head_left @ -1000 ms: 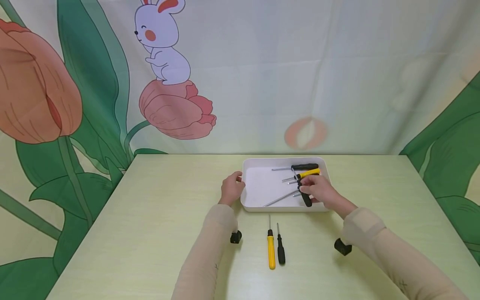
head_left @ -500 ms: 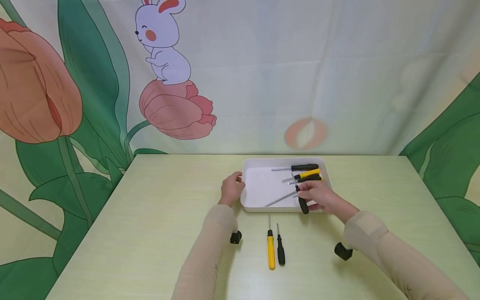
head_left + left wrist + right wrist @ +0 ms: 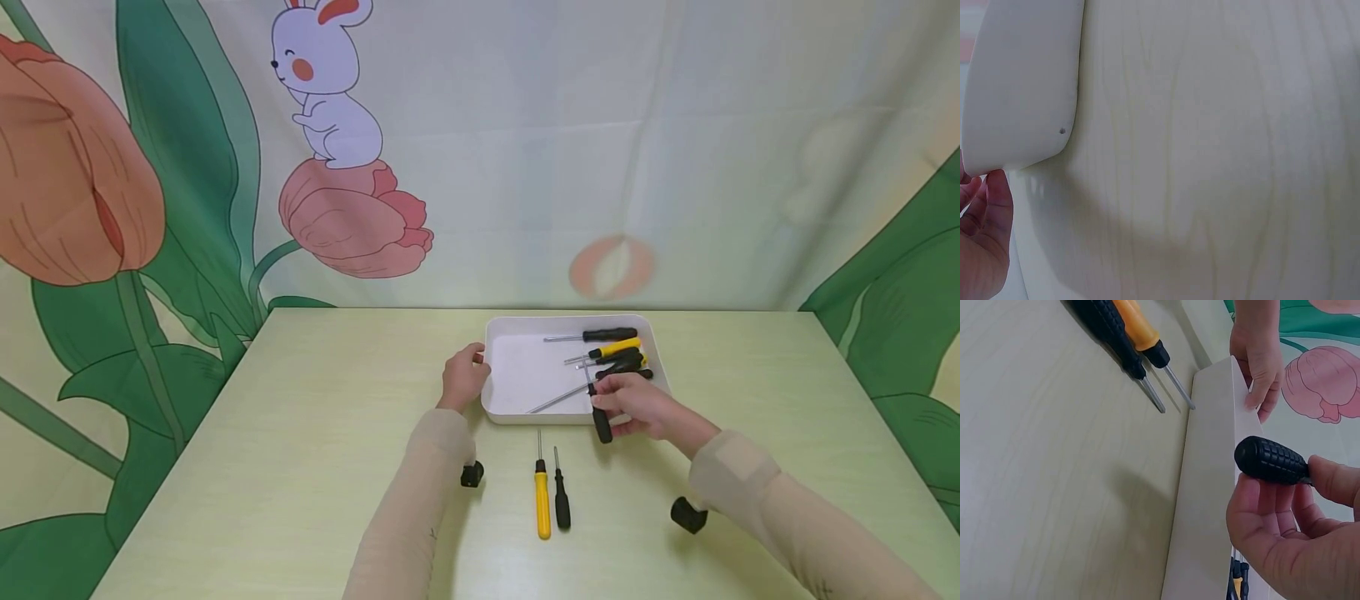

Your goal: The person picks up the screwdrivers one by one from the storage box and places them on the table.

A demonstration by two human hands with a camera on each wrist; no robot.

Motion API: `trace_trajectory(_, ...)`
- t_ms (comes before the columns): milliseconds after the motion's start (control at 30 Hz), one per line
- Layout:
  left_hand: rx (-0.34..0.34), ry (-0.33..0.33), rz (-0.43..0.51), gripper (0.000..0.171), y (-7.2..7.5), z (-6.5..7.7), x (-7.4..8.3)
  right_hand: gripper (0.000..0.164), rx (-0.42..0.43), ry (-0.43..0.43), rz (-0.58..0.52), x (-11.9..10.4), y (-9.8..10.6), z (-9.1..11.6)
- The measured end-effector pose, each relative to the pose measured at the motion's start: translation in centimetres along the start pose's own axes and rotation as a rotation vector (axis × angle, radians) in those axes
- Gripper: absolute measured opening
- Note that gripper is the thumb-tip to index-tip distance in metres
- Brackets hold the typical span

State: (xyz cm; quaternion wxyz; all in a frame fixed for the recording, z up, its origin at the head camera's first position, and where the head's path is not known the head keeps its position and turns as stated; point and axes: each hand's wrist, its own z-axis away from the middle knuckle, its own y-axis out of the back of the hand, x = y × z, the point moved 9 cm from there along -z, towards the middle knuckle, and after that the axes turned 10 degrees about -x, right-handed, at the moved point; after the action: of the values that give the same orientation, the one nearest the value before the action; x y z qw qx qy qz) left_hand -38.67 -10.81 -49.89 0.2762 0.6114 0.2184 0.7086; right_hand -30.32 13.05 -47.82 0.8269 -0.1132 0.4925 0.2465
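Observation:
My right hand (image 3: 637,404) pinches a black-handled screwdriver (image 3: 602,425) near the front of its handle, over the front wall of a white tray (image 3: 517,419). Its shaft points away over the tray, and the ribbed black handle also shows in the right wrist view. My left hand (image 3: 462,377) grips the tray's left rim between thumb and fingers. In the left wrist view, those fingers (image 3: 999,197) meet the end of the tray. Inside, at the right, several screwdrivers with black or yellow handles lie in a loose pile, partly hidden behind my right hand.
A yellow-handled screwdriver (image 3: 542,500) and a smaller black one (image 3: 562,504) lie side by side on the pale wooden table (image 3: 337,375), in front of the tray. A printed cloth (image 3: 495,167) hangs behind the table's far edge.
My right hand has drawn the black screwdriver toward me and slightly left, from the pile to over the tray's front wall. The left hand stays at the rim.

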Motion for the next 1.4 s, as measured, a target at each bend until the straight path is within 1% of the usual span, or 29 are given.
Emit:
trace_trajectory(433, -0.012, 0.023, 0.017, 0.038, -0.1, -0.1, 0.0, 0.015, -0.037, -0.034, -0.009, 1.1, -1.2, 0.2)
trace_trajectory(633, -0.015, 0.035, 0.022, 0.038, -0.2, -0.1, -0.1, 0.011, -0.055, -0.046, -0.006, 1.8, -1.7, 0.2)
trace_trajectory(700, -0.015, 0.037, 0.021, 0.038, -0.2, -0.2, -0.1, 0.013, -0.062, -0.046, -0.005, 1.9, -1.9, 0.4)
trace_trajectory(733, -0.015, 0.036, 0.021, 0.038, -0.2, -0.2, -0.1, 0.014, -0.087, -0.042, -0.009, 2.0, -2.1, 0.4)
trace_trajectory(833, -0.009, 0.028, 0.018, 0.038, -0.2, -0.1, 0.0, 0.019, -0.097, -0.057, -0.006, 2.3, -2.3, 0.5)
trace_trajectory(900, -0.005, 0.021, 0.015, 0.038, -0.1, -0.2, 0.1, 0.017, -0.085, -0.076, -0.007, 2.6, -2.4, 0.4)
trace_trajectory(967, -0.004, 0.018, 0.014, 0.038, -0.1, -0.2, 0.1, 0.015, -0.042, -0.09, -0.001, 2.8, -2.4, 0.4)
trace_trajectory(1067, -0.006, 0.019, 0.014, 0.038, -0.2, -0.3, 0.0, 0.009, -0.013, -0.085, -0.002, 3.1, -2.6, 0.5)
trace_trajectory(1200, -0.008, 0.02, 0.012, 0.038, -0.2, -0.4, -0.1, 0.006, -0.008, -0.075, -0.001, 3.5, -3.1, 0.6)
trace_trajectory(1400, 0.0, 0.016, -0.002, 0.037, -0.1, -0.4, 0.0, 0.011, 0.002, -0.082, 0.008, 4.3, -3.6, 0.6)
